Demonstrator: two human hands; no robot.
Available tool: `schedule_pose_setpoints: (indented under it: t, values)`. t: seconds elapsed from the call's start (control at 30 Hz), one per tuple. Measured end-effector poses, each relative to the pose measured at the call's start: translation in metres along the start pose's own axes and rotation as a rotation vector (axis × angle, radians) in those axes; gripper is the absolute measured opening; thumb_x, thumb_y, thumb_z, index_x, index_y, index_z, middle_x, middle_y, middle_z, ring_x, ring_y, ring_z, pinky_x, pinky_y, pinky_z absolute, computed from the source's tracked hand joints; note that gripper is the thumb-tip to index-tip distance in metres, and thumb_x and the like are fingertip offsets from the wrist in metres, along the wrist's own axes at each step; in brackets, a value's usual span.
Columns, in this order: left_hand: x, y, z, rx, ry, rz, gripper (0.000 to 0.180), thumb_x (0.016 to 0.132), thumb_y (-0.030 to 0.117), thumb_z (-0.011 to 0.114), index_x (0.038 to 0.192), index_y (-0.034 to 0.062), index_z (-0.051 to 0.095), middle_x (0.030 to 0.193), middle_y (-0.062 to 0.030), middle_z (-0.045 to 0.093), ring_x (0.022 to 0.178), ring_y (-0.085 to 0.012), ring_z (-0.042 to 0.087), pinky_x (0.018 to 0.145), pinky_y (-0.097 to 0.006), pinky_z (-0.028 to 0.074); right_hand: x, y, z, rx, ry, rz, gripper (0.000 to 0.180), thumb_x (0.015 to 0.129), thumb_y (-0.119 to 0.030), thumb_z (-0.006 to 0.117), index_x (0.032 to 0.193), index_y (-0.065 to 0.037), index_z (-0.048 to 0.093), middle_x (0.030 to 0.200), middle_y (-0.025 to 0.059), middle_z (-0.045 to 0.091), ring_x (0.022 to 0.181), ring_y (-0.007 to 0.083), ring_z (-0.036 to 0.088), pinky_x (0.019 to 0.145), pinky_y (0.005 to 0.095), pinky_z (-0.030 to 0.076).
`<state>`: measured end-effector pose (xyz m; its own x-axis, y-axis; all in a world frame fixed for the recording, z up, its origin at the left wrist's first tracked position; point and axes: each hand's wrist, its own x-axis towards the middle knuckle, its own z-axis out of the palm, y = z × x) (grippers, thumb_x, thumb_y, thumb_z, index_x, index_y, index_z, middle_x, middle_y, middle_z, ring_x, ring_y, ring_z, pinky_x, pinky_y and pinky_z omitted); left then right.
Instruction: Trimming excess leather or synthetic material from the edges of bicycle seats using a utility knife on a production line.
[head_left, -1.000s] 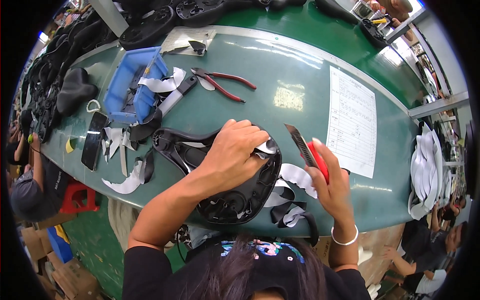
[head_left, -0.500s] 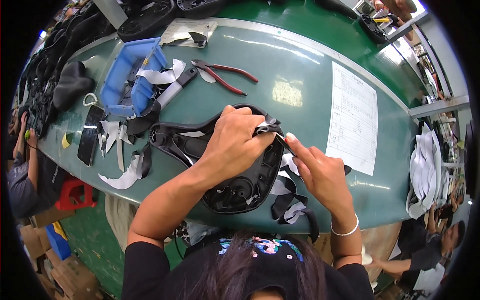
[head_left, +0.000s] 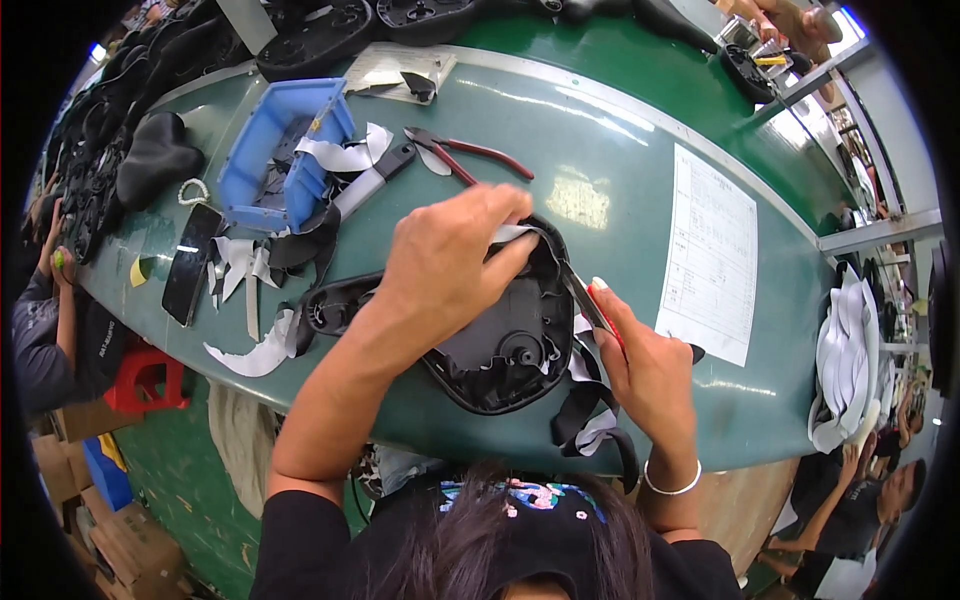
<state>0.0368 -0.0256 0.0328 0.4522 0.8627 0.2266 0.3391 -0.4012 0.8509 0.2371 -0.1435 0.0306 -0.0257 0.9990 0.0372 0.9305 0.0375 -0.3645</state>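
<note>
A black saddle shell (head_left: 500, 345) lies upside down on the green table (head_left: 640, 170), its ribbed underside facing up. My left hand (head_left: 450, 255) presses on its far edge and pinches a white strip of cover material (head_left: 515, 234) there. My right hand (head_left: 645, 365) grips a red-handled knife (head_left: 598, 308), whose blade points up-left and touches the shell's rim just below my left fingers. Loose black and white offcuts (head_left: 590, 425) hang at the near table edge beneath my right hand.
A blue bin (head_left: 262, 150) with scraps, red-handled pliers (head_left: 465, 155), a black phone (head_left: 190, 262) and white offcuts (head_left: 250, 350) lie to the left. A printed sheet (head_left: 712, 250) lies at the right. Black saddles (head_left: 90, 130) pile along the far left. Other people are at both lower corners.
My right hand brought the knife from raised at the right down to the shell's rim. My left hand shifted along the shell toward the far edge. The shell sits turned slightly.
</note>
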Motion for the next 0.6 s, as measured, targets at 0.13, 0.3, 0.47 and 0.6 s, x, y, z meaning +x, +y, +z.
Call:
schedule_pose_setpoints:
  t: [0.13, 0.3, 0.47, 0.6]
  values:
    - [-0.002, -0.024, 0.0, 0.487, -0.026, 0.239, 0.025, 0.069, 0.008, 0.066, 0.091, 0.0035, 0.056, 0.081, -0.0129, 0.06, 0.074, -0.0321, 0.06, 0.067, -0.04, 0.047, 0.008, 0.001, -0.005, -0.064, -0.03, -0.101, 0.044, 0.085, -0.011, 0.06, 0.128, -0.016, 0.055, 0.089, 0.0139, 0.068, 0.058, 0.0285, 0.061, 0.051, 0.0324, 0.046]
    - [0.011, -0.036, 0.004, 0.223, 0.064, 0.302, 0.016, 0.074, 0.012, 0.066, 0.08, 0.004, 0.053, 0.071, -0.0135, 0.058, 0.065, -0.0278, 0.059, 0.059, -0.038, 0.046, 0.03, 0.011, 0.01, -0.148, 0.119, -0.22, 0.049, 0.084, -0.014, 0.059, 0.132, -0.019, 0.051, 0.06, 0.0063, 0.055, 0.043, 0.0246, 0.051, 0.04, 0.0356, 0.037]
    - [0.019, -0.03, 0.001, 0.003, 0.533, 0.022, 0.025, 0.08, 0.024, 0.071, 0.077, 0.0028, 0.058, 0.063, -0.0062, 0.058, 0.055, -0.0173, 0.052, 0.054, -0.033, 0.042, -0.01, -0.015, 0.005, -0.248, -0.038, -0.089, 0.051, 0.084, -0.013, 0.059, 0.134, -0.016, 0.048, 0.06, 0.0096, 0.057, 0.045, 0.0266, 0.054, 0.041, 0.0378, 0.037]
    - [0.019, -0.041, -0.013, -0.514, 0.586, -0.207, 0.032, 0.089, 0.032, 0.062, 0.089, -0.0001, 0.065, 0.079, -0.0024, 0.062, 0.081, -0.015, 0.056, 0.077, -0.028, 0.043, -0.013, -0.017, -0.012, -0.234, -0.098, -0.077, 0.052, 0.082, -0.014, 0.062, 0.133, -0.018, 0.051, 0.06, 0.01, 0.058, 0.048, 0.0286, 0.054, 0.046, 0.0398, 0.038]
